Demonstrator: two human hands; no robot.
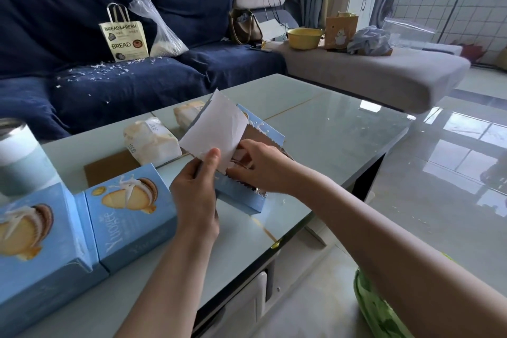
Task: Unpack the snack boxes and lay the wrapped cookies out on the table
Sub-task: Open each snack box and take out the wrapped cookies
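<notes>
An opened light-blue snack box [241, 197] lies on the glass table [343, 129] in front of me. My left hand [196, 195] grips its torn lid flap [216, 126], white side up, and holds it raised. My right hand [258, 166] reaches into the box opening, fingers curled round something inside that I cannot make out. Two closed blue cookie boxes [131, 211] [35, 244] stand at the near left. One wrapped cookie pack [151, 140] lies on the table behind them; its reflection [189, 112] shows in the glass.
A brown cardboard piece [109, 167] lies beside the wrapped pack. A white-and-teal tumbler [19, 156] stands at the left edge. Behind the table is a dark blue sofa [123, 85] with a paper bread bag [124, 38]. A green object [378, 307] sits by my right arm.
</notes>
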